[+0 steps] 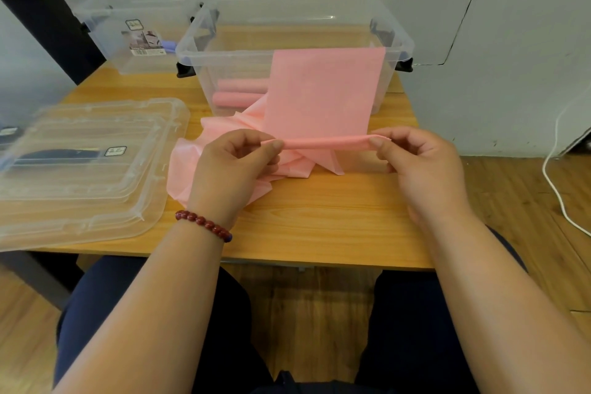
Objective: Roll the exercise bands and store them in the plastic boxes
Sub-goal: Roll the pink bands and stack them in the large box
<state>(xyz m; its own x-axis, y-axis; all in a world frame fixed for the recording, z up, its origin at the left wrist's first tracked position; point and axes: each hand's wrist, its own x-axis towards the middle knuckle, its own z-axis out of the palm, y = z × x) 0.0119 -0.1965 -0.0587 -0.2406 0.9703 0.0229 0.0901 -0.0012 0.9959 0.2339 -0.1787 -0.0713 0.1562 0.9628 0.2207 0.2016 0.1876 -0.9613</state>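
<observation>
left hand (pixel 235 160) + right hand (pixel 419 163) pinch pink band (pixel 323 96) | rolled edge | over table (pixel 319 217)

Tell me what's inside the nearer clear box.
Two rolled pink bands lie at the left of the clear box. The flat pink band draped over its front wall hides much of the floor.

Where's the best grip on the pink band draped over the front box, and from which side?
Grip both ends of the rolled edge of the pink band, from the near side, where the left hand and right hand pinch it. That edge lies level across the band's width, with the sheet flat up to the box rim.
</observation>
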